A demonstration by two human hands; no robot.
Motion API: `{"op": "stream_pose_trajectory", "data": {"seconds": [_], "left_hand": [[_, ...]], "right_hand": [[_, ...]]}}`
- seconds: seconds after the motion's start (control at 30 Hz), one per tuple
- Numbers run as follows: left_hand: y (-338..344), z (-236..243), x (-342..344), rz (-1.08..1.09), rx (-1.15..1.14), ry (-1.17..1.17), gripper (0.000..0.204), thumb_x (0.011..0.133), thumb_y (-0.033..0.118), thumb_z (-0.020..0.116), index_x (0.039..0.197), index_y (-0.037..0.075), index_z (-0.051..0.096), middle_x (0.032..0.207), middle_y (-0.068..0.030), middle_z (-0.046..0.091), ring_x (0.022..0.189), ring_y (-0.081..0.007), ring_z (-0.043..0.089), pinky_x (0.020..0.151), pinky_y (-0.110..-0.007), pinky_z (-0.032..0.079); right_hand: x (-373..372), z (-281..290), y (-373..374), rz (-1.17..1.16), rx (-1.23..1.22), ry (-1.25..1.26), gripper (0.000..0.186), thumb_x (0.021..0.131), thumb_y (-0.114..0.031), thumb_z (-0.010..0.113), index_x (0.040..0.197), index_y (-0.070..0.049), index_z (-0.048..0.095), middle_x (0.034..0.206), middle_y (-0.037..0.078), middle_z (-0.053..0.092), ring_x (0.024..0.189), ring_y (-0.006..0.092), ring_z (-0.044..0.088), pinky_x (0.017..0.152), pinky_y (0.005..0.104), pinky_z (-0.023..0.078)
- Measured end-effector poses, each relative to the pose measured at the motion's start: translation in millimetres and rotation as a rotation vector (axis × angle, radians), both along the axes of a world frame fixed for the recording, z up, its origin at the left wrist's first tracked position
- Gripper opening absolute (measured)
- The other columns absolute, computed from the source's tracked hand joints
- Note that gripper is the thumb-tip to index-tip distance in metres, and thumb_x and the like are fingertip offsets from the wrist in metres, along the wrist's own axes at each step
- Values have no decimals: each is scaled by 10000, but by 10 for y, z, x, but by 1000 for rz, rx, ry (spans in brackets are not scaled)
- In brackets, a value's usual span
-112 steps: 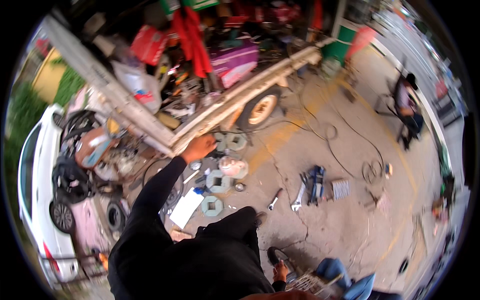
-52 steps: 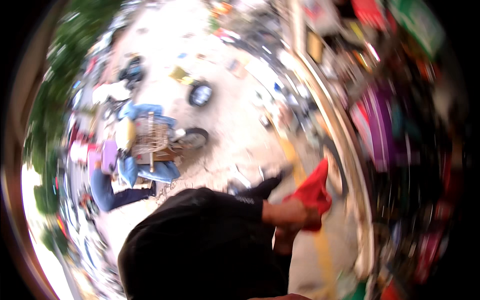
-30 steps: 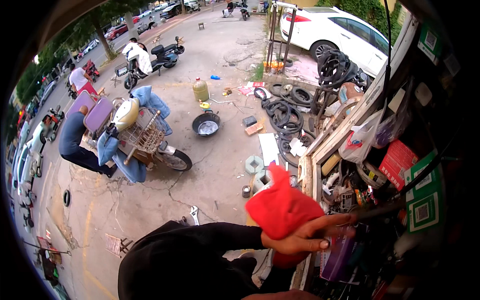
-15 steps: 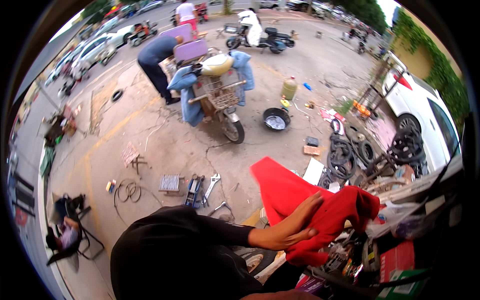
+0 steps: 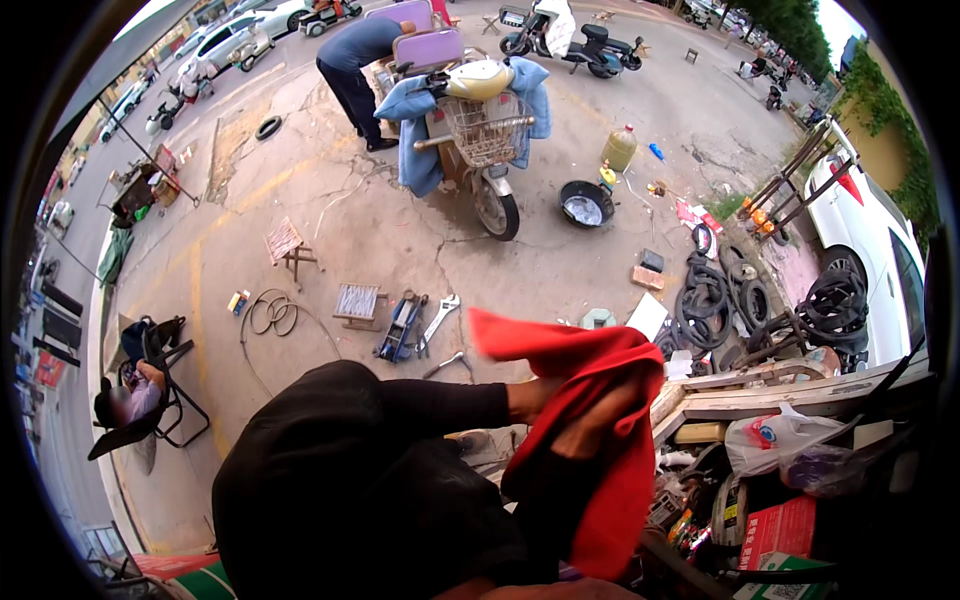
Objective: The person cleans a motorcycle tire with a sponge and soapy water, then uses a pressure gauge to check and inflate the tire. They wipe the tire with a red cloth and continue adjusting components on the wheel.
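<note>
A red cloth hangs in folds around both my hands, in front of me and right of the middle. My left hand reaches in from the left in a black sleeve; only its wrist and back show, and the cloth hides its fingers. My right hand comes up from below, slightly blurred, closed on the cloth with folds bunched about it. One loose corner of the cloth sticks out to the left, above the left wrist. The lower end drapes down past my right sleeve.
Right of the cloth, a crate of parts and boxes holds a plastic bag. Tyres and inner tubes lie beyond. On the ground ahead are a wrench, a blue floor jack and stools. A person bends behind a scooter.
The red cloth has moved left and now wraps over both hands. My left hand, earlier spread flat on top of it, is mostly covered. The view has shifted, showing more ground.
</note>
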State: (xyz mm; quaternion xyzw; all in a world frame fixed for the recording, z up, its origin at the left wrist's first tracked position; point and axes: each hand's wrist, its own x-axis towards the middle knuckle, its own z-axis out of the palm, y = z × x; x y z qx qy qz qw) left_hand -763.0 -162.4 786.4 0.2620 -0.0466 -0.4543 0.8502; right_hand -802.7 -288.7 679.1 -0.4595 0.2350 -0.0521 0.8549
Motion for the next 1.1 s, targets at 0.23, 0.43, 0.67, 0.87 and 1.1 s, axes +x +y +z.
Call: {"op": "stream_pose_trajectory", "data": {"seconds": [0.23,0.43,0.67,0.87,1.1], "left_hand": [[-290,-1349,-462,23,299,385,389,991,379,482,1233,93,584,1160,-78,670,999,-189,640,949,-396,491],[63,-1984,-903,-250,112,520,251,981,319,490,1043,110,615,959,-41,705,819,-182,658,776,-368,514],[716,-1200,-262,-289,-86,-93,292,973,195,534,1240,84,573,1151,-41,650,1013,-137,610,838,-295,498],[477,-671,426,71,-82,-23,303,976,198,525,1252,79,560,1176,-45,630,1043,-143,590,862,-297,482],[1268,-455,768,404,-65,-14,315,980,201,514,1266,73,546,1206,-49,606,1078,-151,566,890,-299,463]], "right_hand": [[149,-948,-108,96,-91,252,505,971,-416,432,1054,35,644,981,113,684,883,270,657,847,374,499],[372,-85,371,1580,-1449,405,757,869,-622,447,1017,86,671,1048,355,614,1089,469,585,941,473,457],[702,1408,893,926,-573,-482,781,939,-508,496,1424,84,339,1496,277,334,1396,333,359,1099,435,359],[965,1895,1626,343,417,-456,654,1028,-435,359,1422,86,337,1338,248,528,1210,358,554,982,422,474],[1013,2123,2654,417,-768,-699,629,989,-268,440,1468,82,231,1438,296,384,1260,417,496,1031,439,418]]}}
